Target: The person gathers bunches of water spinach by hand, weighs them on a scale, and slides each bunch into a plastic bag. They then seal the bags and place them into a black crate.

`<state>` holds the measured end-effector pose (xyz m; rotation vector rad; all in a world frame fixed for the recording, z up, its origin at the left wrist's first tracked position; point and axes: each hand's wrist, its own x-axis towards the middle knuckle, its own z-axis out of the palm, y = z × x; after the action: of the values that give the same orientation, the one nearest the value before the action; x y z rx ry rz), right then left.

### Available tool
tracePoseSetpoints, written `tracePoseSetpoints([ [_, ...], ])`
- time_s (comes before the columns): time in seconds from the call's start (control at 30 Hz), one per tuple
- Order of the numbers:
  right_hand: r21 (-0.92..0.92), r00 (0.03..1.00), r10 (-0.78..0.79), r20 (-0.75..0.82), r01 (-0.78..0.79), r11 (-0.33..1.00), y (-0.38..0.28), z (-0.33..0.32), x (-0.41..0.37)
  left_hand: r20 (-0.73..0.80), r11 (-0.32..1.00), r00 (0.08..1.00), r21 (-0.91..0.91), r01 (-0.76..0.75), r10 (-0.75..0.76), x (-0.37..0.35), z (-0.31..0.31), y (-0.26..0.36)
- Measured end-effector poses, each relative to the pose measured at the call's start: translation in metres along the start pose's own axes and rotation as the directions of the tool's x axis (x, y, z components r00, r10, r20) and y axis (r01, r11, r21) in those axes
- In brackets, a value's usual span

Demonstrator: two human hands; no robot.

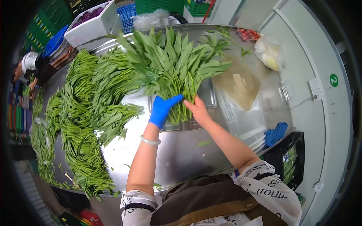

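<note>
A large bunch of water spinach [177,64], long leaves pointing away from me and stems toward me, is gripped between my two hands. My left hand [161,110], in a blue glove, closes around the stems from the left. From the right, my bare right hand [198,110] presses on the stems, its thumb near the left thumb. Beneath the bunch is a scale with a metal pan [212,94] and a keypad [190,124]. Whether the bunch rests on the pan is hidden by leaves and hands.
Heaps of water spinach [81,128] cover the table's left side. At right lie plastic bags [241,88], a bagged pale item [268,52], red produce [249,34] and a blue glove [276,133]. A white foam box [92,26] stands behind. Another person [31,66] works far left.
</note>
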<state>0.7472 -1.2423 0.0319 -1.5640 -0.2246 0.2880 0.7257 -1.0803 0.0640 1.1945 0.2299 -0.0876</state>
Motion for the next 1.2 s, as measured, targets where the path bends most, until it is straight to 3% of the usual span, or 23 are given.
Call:
tracePoseSetpoints([
  [0.1,-0.554,0.987,0.162,0.015,-0.127,0.823,0.034,-0.046,0.022,-0.142,0.968,0.974,0.159,0.196,-0.174,0.035,0.005,-0.043],
  [0.2,-0.631,0.999,0.051,-0.007,-0.044,0.775,0.061,-0.081,0.009,-0.236,0.968,0.966,0.194,0.158,-0.111,0.035,-0.008,-0.072],
  [0.23,-0.589,0.992,0.096,-0.085,-0.128,0.798,0.051,-0.093,-0.004,-0.309,0.972,0.947,0.179,0.151,-0.089,0.023,-0.013,-0.077],
  [0.3,-0.586,0.995,-0.018,-0.099,-0.044,0.809,0.048,-0.130,-0.020,-0.390,0.983,0.920,0.154,0.104,-0.037,-0.007,-0.023,-0.075],
  [0.33,-0.713,0.984,-0.127,-0.126,-0.001,0.701,0.060,-0.155,-0.025,-0.473,0.980,0.880,0.141,0.137,-0.055,-0.031,-0.012,-0.050],
  [0.37,-0.821,0.964,-0.232,-0.131,0.026,0.571,0.075,-0.180,-0.032,-0.465,0.973,0.875,0.227,-0.029,0.135,-0.042,-0.045,-0.083],
  [0.4,-0.923,0.970,-0.214,-0.117,-0.026,0.385,0.081,-0.204,-0.036,-0.519,0.961,0.830,0.267,-0.070,0.205,-0.061,-0.055,-0.090],
  [0.5,-0.983,0.989,-0.143,-0.026,-0.052,-0.177,0.108,-0.265,-0.036,-0.598,0.952,0.801,0.231,0.202,-0.025,-0.120,-0.097,-0.130],
  [0.57,-0.928,0.982,-0.172,0.077,0.008,-0.373,0.137,-0.298,-0.029,-0.587,0.897,0.793,0.245,0.369,-0.166,-0.155,-0.100,-0.152],
  [0.67,-0.885,0.999,-0.003,0.050,0.043,-0.463,0.142,-0.313,-0.013,-0.400,0.851,0.888,0.361,0.381,-0.228,-0.196,-0.086,-0.187],
  [0.73,-0.865,0.992,-0.032,0.124,0.093,-0.493,0.151,-0.330,0.004,-0.259,0.750,0.855,0.412,0.518,-0.448,-0.204,-0.068,-0.186],
  [0.77,-0.853,0.987,-0.052,0.154,0.106,-0.512,0.149,-0.332,0.004,-0.232,0.718,0.855,0.467,0.516,-0.463,-0.205,-0.062,-0.183],
  [0.87,-0.858,0.972,0.058,0.226,0.226,-0.461,0.118,-0.316,-0.016,-0.379,0.860,0.910,0.395,0.323,-0.167,-0.196,-0.058,-0.182],
  [0.93,-0.882,0.964,0.123,0.235,0.265,-0.390,0.088,-0.284,-0.052,-0.491,0.847,0.867,0.422,0.324,-0.086,-0.180,-0.068,-0.179],
  [1.0,-0.886,0.921,0.309,0.235,0.334,-0.321,0.042,-0.241,-0.081,-0.530,0.841,0.848,0.468,0.272,0.021,-0.157,-0.066,-0.168],
  [1.07,-0.942,0.872,0.440,0.216,0.305,-0.142,0.036,-0.217,-0.097,-0.510,0.795,0.854,0.558,0.237,0.103,-0.131,-0.048,-0.136],
  [1.13,-0.987,0.875,0.456,0.161,0.129,0.100,0.003,-0.174,-0.096,-0.396,0.734,0.814,0.677,-0.054,0.425,-0.100,-0.046,-0.135],
  [1.2,-0.871,0.979,0.148,0.143,0.053,0.488,-0.001,-0.141,-0.081,-0.331,0.716,0.780,0.667,-0.204,0.531,-0.074,-0.020,-0.106],
])
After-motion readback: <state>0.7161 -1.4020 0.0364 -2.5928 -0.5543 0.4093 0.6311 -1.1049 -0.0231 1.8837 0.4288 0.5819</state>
